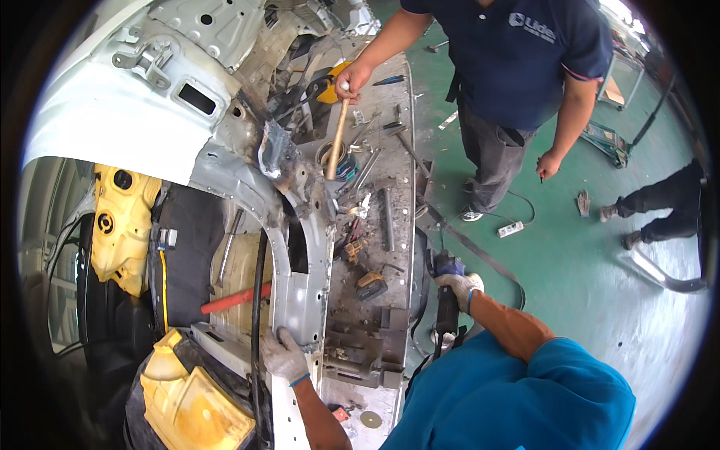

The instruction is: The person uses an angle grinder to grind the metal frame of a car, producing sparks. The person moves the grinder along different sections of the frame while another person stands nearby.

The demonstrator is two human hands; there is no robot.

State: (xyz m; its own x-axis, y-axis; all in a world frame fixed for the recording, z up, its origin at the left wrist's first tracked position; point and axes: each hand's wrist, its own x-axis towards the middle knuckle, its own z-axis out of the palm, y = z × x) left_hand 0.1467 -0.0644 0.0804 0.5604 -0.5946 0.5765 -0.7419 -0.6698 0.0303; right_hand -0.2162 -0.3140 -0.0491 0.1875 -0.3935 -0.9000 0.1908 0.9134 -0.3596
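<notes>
My left hand [286, 355], in a pale work glove, grips the edge of the bare grey metal door pillar [301, 306] of a car body. Its fingertips are partly hidden beside a black rubber seal strip [259, 292]. My right hand [462, 286], also gloved, holds a corded power tool [448, 309] with a black body and a blue head, apparently an angle grinder. That tool hangs beside the bench, away from the pillar. Higher up the pillar is a scorched, rough metal joint [275, 152].
A co-worker's hand [353, 79] holds a wooden-handled hammer [338, 135] over the cluttered metal bench [396, 236]. A yellow-black cordless tool [371, 286] lies there. A red bar [236, 298] crosses the car opening. A strap [484, 259] and power strip [510, 229] lie on the green floor.
</notes>
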